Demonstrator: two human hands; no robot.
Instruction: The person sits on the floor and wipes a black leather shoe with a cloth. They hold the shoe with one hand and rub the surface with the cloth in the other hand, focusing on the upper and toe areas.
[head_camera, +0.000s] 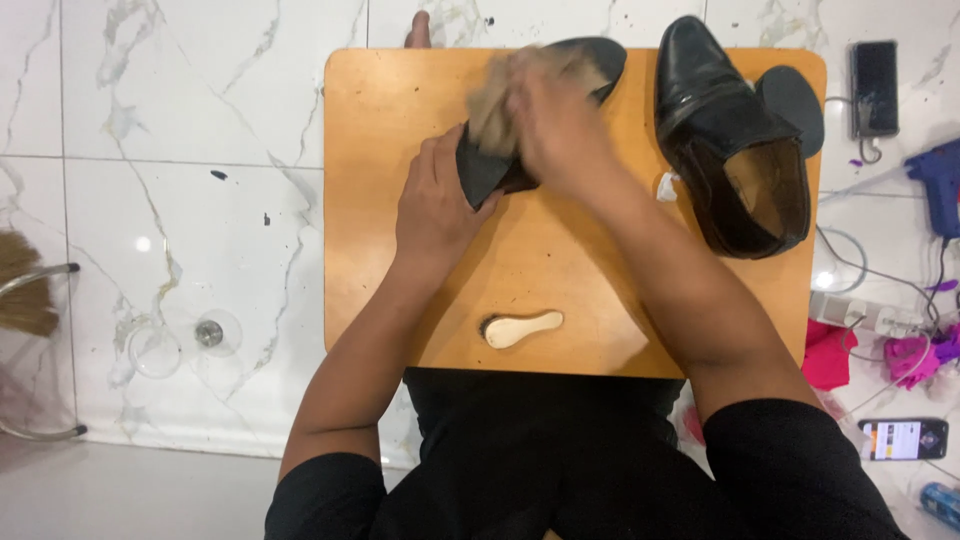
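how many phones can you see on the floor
2: one dark-screened phone on the tiles at upper right, and one lit-screened phone at lower right beside the person's sleeve. Others may lie outside the view.

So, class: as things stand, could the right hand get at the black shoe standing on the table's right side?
Probably yes. The right hand is beside the shoe, and only bare table lies between. But it is pressing a tan cloth on the sole that the left hand steadies.
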